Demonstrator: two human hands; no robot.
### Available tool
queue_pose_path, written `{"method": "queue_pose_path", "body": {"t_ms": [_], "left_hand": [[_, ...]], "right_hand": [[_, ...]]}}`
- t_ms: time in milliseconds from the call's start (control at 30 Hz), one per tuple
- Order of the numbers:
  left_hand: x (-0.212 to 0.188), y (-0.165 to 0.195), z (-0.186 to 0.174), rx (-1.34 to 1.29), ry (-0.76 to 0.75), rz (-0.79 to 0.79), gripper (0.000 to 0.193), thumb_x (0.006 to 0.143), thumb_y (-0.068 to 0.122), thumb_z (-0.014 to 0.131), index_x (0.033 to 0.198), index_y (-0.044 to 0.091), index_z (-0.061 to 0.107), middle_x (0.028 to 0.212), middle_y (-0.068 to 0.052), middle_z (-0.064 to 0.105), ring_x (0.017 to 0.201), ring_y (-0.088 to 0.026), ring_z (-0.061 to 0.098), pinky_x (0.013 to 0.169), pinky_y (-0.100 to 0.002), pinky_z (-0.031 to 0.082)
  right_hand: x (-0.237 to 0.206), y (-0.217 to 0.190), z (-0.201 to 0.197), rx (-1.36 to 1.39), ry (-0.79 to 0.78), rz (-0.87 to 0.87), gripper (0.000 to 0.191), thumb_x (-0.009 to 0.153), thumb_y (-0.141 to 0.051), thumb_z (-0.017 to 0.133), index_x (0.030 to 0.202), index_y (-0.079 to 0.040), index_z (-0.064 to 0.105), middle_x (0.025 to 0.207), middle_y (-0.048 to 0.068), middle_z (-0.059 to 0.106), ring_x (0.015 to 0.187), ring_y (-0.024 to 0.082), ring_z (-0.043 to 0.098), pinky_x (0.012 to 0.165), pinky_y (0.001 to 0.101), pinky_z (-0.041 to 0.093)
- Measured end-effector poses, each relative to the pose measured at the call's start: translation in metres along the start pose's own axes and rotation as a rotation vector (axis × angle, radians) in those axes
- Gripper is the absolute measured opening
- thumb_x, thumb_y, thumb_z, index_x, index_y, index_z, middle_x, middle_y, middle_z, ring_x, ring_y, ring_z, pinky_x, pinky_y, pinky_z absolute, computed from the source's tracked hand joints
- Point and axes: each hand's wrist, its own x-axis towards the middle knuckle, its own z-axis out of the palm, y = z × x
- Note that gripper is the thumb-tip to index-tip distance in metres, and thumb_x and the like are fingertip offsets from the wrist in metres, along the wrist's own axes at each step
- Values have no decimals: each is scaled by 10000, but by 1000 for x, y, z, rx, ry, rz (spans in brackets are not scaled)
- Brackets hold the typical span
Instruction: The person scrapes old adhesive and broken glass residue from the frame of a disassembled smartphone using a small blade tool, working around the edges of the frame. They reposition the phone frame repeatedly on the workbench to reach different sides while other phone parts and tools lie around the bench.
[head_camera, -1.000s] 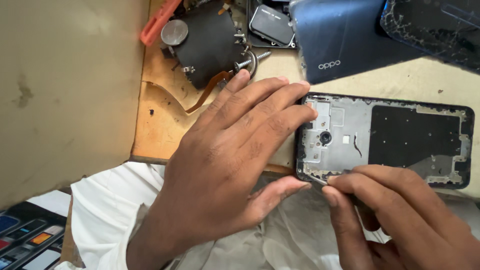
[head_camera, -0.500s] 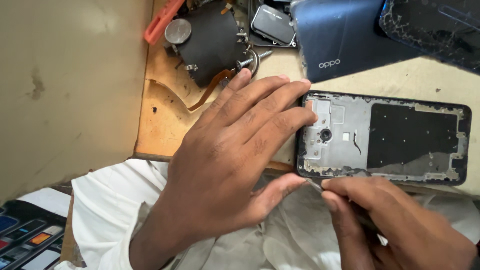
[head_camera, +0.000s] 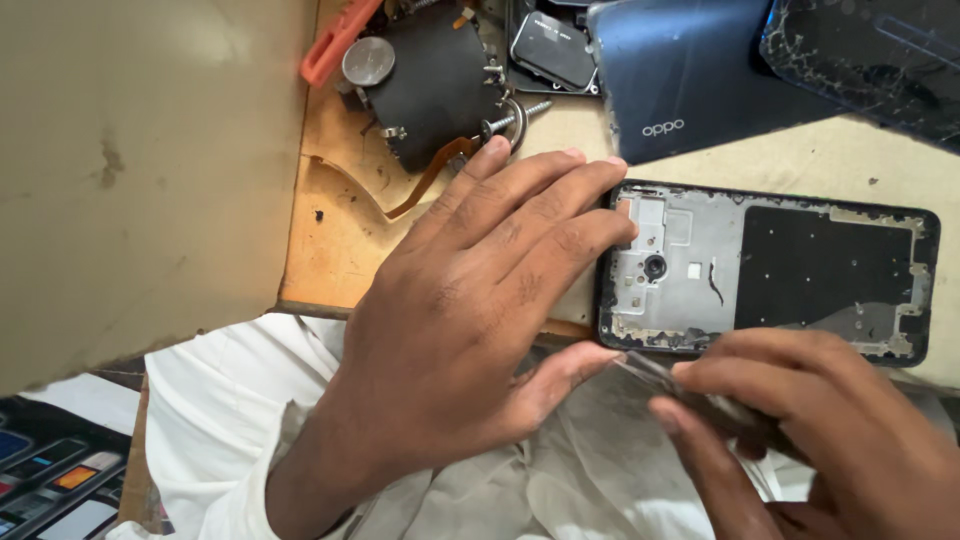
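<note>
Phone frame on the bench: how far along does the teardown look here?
Done: the phone frame lies stripped, and a blue back cover sits apart behind it. In hand: the left hand steadies its end while the right hand works a thin tool at its near edge. Left: cannot tell.

1. Warm, fairly bright daylight falls evenly over the beige worktop (head_camera: 760, 165).
2. Soft shadow lies under the left hand (head_camera: 470, 310).
3. A pale sheen crosses the dark blue glossy phone back cover (head_camera: 700, 80).
4. The right hand (head_camera: 810, 430) is slightly motion-blurred; the centre is sharp.
</note>
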Motion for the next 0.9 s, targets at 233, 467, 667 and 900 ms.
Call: {"method": "queue_pose_path", "body": {"t_ms": [233,467,667,900], "left_hand": [[0,0,1,-5,6,4,703,755,310,881,1330,67,558,1484,-112,524,1438,-298,450,1274,-523,278],[0,0,1,0,5,0,702,762,316,877,1334,66,556,1485,-110,526,1439,-295,449,1275,-524,279],[-3,-1,3,21,1,7,703,802,343,859,1371,74,544,1520,-100,515,1470,-286,442,1301,-519,276],[1,1,-1,32,8,20,659,823,380,828,1331,62,554,1491,-113,520,1438,-302,450,1267,-521,278]], "right_hand": [[6,-20,2,-220,-24,10,211,817,-132,825,1023,-112,783,971,82,748,827,156,766,659,286,602],[6,-20,3,-267,-40,-44,237,833,-139,820,1064,-117,770,971,79,772,858,178,770,683,305,601],[10,-21,0,-223,-52,-84,225,819,-93,811,1034,-94,743,950,91,765,855,176,773,686,304,587],[9,-16,-5,137,-22,114,140,887,35,716,1010,-26,691,883,102,708,711,116,709,545,242,529]]}}
